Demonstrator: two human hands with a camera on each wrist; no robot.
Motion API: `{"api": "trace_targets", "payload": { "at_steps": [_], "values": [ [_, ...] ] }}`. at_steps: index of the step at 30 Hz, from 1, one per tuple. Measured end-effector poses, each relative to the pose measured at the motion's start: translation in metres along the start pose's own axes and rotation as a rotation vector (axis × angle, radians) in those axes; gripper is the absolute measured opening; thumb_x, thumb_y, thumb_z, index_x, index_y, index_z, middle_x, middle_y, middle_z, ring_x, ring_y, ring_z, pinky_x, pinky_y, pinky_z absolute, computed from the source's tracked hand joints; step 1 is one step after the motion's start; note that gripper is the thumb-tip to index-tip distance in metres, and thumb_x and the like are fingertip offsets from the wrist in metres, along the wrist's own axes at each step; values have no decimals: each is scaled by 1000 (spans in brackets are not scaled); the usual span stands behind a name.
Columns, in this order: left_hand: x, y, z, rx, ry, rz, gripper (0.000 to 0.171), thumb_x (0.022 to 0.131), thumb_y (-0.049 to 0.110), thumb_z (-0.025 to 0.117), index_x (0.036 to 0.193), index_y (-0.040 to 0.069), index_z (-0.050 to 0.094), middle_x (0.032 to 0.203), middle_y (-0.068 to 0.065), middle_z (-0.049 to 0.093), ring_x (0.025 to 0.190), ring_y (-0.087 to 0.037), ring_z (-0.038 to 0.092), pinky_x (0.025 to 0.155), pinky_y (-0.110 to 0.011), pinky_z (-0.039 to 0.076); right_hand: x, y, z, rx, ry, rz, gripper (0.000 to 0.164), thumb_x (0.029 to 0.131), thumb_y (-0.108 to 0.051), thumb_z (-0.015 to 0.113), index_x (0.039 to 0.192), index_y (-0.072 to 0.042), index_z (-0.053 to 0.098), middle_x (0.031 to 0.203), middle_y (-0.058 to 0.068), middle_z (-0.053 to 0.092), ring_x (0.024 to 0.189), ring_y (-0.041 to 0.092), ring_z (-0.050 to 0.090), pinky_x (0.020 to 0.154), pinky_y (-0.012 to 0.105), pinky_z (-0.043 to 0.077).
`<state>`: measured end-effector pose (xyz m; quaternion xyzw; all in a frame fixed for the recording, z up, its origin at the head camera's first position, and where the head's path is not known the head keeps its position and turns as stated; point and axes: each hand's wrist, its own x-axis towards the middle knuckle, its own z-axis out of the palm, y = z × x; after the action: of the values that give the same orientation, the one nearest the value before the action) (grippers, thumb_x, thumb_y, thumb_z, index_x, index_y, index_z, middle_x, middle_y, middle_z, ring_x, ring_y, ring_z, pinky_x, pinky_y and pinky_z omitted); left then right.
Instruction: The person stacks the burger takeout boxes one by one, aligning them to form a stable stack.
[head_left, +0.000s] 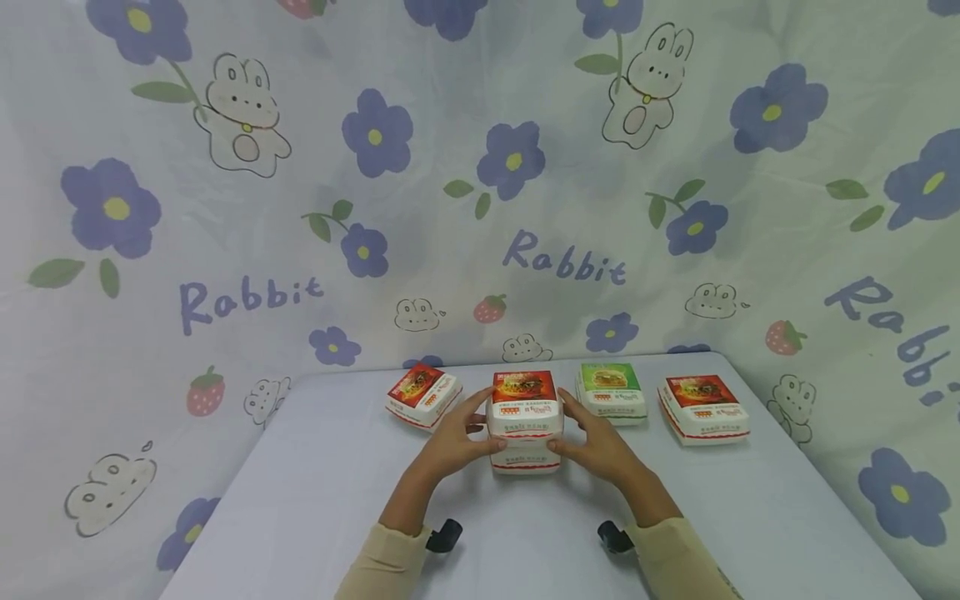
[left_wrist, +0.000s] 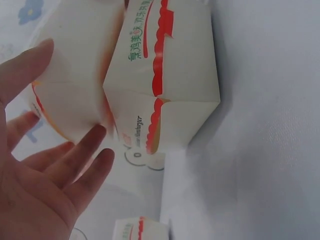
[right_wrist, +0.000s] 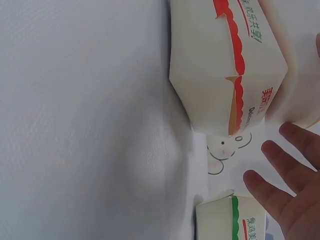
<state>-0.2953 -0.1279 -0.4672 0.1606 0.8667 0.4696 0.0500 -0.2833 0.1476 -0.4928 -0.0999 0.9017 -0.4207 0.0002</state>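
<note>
Apparently settling upper box (head_left: 526,423) onto lower box (head_left: 526,461) between left hand (head_left: 454,435) and right hand (head_left: 600,437), with fingers spread apart. Next, probably square edges, then withdraw evenly.

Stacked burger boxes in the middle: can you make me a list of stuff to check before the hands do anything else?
1. Left hand at the upper box's left side: ok.
2. Right hand at its right side: ok.
3. Upper box lined up over the lower box: ok, roughly.
4. Lower box down on the table: ok.
5. Fingers pressing hard enough to lift: cannot tell.
6. Green-topped box apart from the stack: ok.
</note>
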Motion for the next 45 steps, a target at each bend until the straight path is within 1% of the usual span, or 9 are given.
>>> {"api": "trace_targets", "payload": {
  "at_steps": [5, 10, 19, 25, 29, 32, 36, 41, 45],
  "values": [
    [-1, 1, 0, 10, 8, 7, 92, 69, 58, 81, 147, 48, 34, 148, -1, 41, 121, -29, 53, 88, -48, 52, -1, 1, -1, -1, 3, -3, 102, 69, -69, 73, 153, -44, 22, 148, 6, 44, 132, 40, 41, 96, 65, 40],
    [-2, 1, 0, 10, 15, 7, 91, 69, 58, 81, 147, 48, 34, 146, -1, 43, 120, -28, 54, 88, -48, 53, -1, 0, -3, 2, -2, 13, 103, 67, -69, 74, 152, -48, 20, 149, 5, 44, 132, 41, 42, 95, 65, 40],
    [-2, -1, 2, 22, 20, 8, 90, 69, 59, 80, 146, 49, 35, 145, -1, 44, 119, -27, 55, 88, -46, 53, -1, -1, -3, 21, -6, 25, 103, 69, -61, 78, 153, -45, 21, 149, 5, 44, 131, 40, 42, 95, 63, 41],
    [-4, 1, -2, 33, 20, -8, 90, 69, 60, 80, 146, 49, 34, 147, -2, 43, 121, -28, 53, 88, -49, 52, -2, -1, -4, 25, 3, 7, 104, 68, -61, 79, 153, -43, 22, 151, 5, 41, 132, 39, 43, 97, 61, 41],
    [-7, 1, -6, 59, 22, -5, 88, 69, 60, 80, 145, 51, 35, 149, 0, 40, 121, -28, 53, 90, -51, 51, -3, -2, -5, 24, 6, 19, 107, 66, -62, 80, 154, -42, 23, 150, 8, 41, 130, 41, 44, 94, 63, 42],
    [-10, -2, -9, 57, 8, 25, 86, 72, 56, 80, 146, 47, 37, 151, 1, 38, 121, -28, 54, 92, -53, 49, -3, -3, -5, 30, 11, 31, 109, 64, -63, 81, 153, -43, 22, 150, 8, 41, 129, 43, 44, 93, 64, 43],
    [-16, -9, -15, 58, -26, 47, 86, 75, 47, 81, 149, 35, 38, 152, -1, 38, 121, -31, 53, 91, -55, 49, -4, -1, -5, 66, 24, 4, 110, 63, -64, 81, 153, -45, 20, 155, 7, 34, 130, 43, 43, 96, 62, 42],
    [-24, -20, -23, 110, -20, 11, 85, 74, 50, 81, 147, 33, 42, 149, 1, 41, 121, -34, 53, 89, -54, 51, -5, -1, -5, 88, 42, -48, 110, 65, -66, 79, 153, -44, 18, 159, 2, 25, 134, 40, 39, 101, 57, 40],
    [-30, -33, -31, 133, -4, -15, 78, 78, 47, 79, 146, 32, 44, 143, -5, 49, 120, -35, 54, 90, -55, 50, -4, -2, -6, 77, 59, -79, 107, 67, -69, 74, 154, -41, 19, 158, 2, 26, 134, 39, 40, 101, 56, 40]
  ]
}}
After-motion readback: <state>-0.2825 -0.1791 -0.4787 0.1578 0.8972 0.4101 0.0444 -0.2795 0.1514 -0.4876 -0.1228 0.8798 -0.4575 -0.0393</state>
